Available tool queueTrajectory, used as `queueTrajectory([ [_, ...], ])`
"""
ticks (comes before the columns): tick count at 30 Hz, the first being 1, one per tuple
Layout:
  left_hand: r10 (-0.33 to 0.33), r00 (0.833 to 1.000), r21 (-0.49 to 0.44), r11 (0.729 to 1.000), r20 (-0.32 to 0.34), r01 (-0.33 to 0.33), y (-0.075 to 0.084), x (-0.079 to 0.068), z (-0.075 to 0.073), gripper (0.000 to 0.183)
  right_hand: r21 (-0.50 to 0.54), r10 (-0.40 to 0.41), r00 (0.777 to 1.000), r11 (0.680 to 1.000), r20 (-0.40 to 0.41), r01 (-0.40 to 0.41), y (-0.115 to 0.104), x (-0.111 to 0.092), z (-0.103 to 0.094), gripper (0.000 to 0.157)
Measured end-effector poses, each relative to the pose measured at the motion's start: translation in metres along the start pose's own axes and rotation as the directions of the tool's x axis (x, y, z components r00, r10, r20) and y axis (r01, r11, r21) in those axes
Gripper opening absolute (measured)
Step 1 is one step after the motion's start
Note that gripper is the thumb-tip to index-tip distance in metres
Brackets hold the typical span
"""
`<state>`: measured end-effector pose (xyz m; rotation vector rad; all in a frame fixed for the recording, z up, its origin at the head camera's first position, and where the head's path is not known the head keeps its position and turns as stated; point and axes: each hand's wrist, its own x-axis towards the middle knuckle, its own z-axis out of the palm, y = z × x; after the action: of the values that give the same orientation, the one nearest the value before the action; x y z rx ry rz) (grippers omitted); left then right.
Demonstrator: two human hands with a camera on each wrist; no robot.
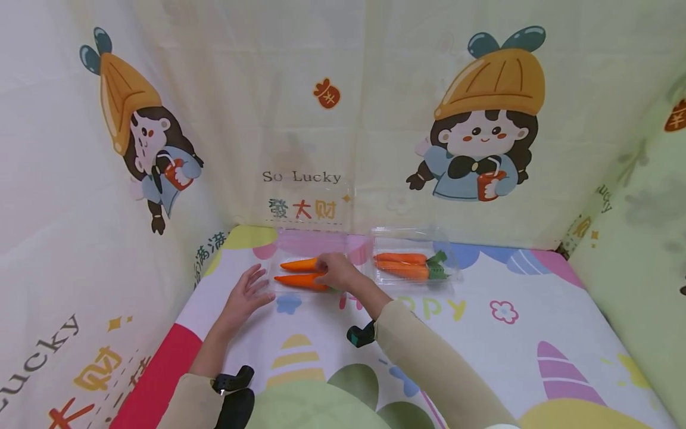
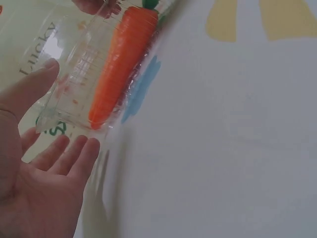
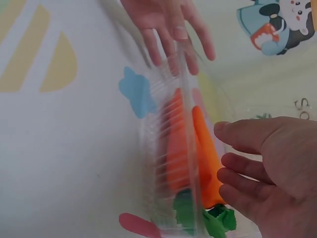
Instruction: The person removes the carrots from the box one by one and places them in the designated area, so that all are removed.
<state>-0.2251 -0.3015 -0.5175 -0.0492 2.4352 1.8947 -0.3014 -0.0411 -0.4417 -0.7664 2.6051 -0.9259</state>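
Note:
Two orange carrots, the upper one (image 1: 297,266) and the lower one (image 1: 298,280), lie side by side in a clear plastic box (image 3: 184,94) with its lid raised at the back. Green leafy tops (image 3: 218,221) show at their right end in the right wrist view. My right hand (image 1: 339,271) is over the thick ends of the carrots, fingers loosely bent and thumb apart, fingertips right at the upper carrot. My left hand (image 1: 248,295) is spread beside the box's left end, palm toward it, fingertips close to the clear wall, with nothing in it.
To the right stands a second clear box (image 1: 409,234), holding two more carrots (image 1: 403,271) with green tops. A patterned cloth (image 1: 504,345) covers the table. Printed curtains (image 1: 375,119) rise behind and at both sides. A small black object (image 1: 360,335) shows beside my right sleeve.

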Motion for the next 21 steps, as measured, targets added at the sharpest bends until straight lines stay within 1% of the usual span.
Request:
queueTrajectory([
  [2,0.022,1.000,-0.038,0.999,0.012,-0.021,-0.004,0.001,0.001,0.090,-0.023,-0.018,1.000,1.000,0.003,0.018,0.001,0.002,0.003,0.029],
  [5,0.038,0.999,-0.085,0.996,0.025,-0.036,-0.009,0.002,0.002,0.089,-0.024,-0.027,1.000,0.999,0.013,0.028,0.002,0.005,0.008,0.027],
  [8,0.023,1.000,-0.098,0.995,0.018,-0.021,-0.011,0.002,0.003,0.086,-0.017,-0.027,1.000,0.999,0.014,0.027,0.002,0.007,0.013,0.028],
  [10,0.009,1.000,-0.088,0.996,0.013,-0.008,-0.012,0.001,0.003,0.085,-0.038,-0.015,1.000,0.999,0.011,0.015,0.002,0.008,0.016,0.029],
  [11,0.000,1.000,-0.080,0.997,0.011,0.001,-0.012,0.000,0.003,0.085,-0.033,-0.011,1.000,0.999,0.012,0.012,0.002,0.009,0.018,0.032],
  [15,-0.032,0.999,-0.096,0.995,0.011,0.033,-0.014,0.000,0.004,0.083,-0.067,0.042,0.999,0.997,0.018,-0.041,0.005,0.012,0.021,0.033],
  [16,-0.035,0.999,-0.109,0.993,0.016,0.037,-0.015,0.000,0.005,0.083,-0.066,0.053,0.998,0.996,0.021,-0.052,0.006,0.012,0.021,0.035],
  [18,-0.035,0.999,-0.137,0.990,0.020,0.037,-0.016,0.001,0.006,0.081,-0.041,0.050,0.999,0.998,0.021,-0.049,0.009,0.012,0.021,0.037],
  [21,-0.029,0.999,-0.155,0.987,0.029,0.033,-0.017,0.002,0.007,0.079,0.012,0.030,1.000,0.999,0.010,-0.030,0.012,0.011,0.022,0.046],
])
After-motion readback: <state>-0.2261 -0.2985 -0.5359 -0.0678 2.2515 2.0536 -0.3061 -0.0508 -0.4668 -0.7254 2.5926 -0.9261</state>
